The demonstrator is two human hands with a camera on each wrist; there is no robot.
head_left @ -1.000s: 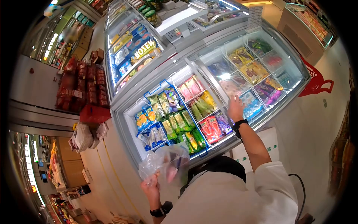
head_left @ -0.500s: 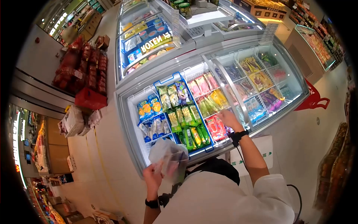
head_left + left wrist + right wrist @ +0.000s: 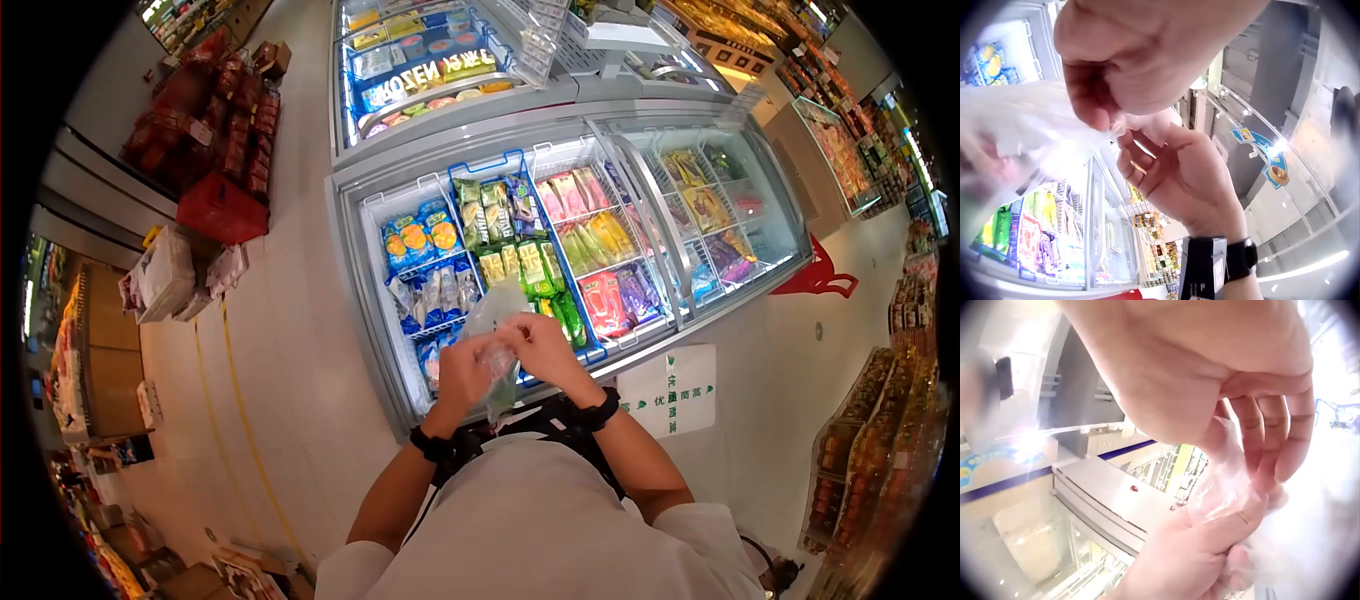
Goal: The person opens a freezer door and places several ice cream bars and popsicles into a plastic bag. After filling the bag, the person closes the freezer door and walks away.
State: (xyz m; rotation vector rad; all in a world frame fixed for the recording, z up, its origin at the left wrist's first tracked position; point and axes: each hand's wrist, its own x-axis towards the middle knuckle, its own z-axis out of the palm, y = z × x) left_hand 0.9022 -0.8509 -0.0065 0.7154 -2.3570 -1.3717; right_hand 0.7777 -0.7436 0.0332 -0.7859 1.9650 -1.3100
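In the head view a thin clear plastic bag hangs in front of my body, over the near edge of an open chest freezer. My left hand grips its gathered top with curled fingers. Close beside it, my right hand pinches the bag's edge between thumb and fingers. The left wrist view shows a pinkish item blurred through the plastic. In the right wrist view a crumpled part of the bag stretches between the two hands.
Wire baskets hold ice-cream packs: orange-print packs, green packs and red packs. A sliding glass lid with a grey handle covers the right half. A white box stands on the floor, with a red basket at the right.
My right hand has left the freezer lid's edge and come across to the bag, beside my left hand. The bag has moved rightward and in front of my body. The head view has shifted.
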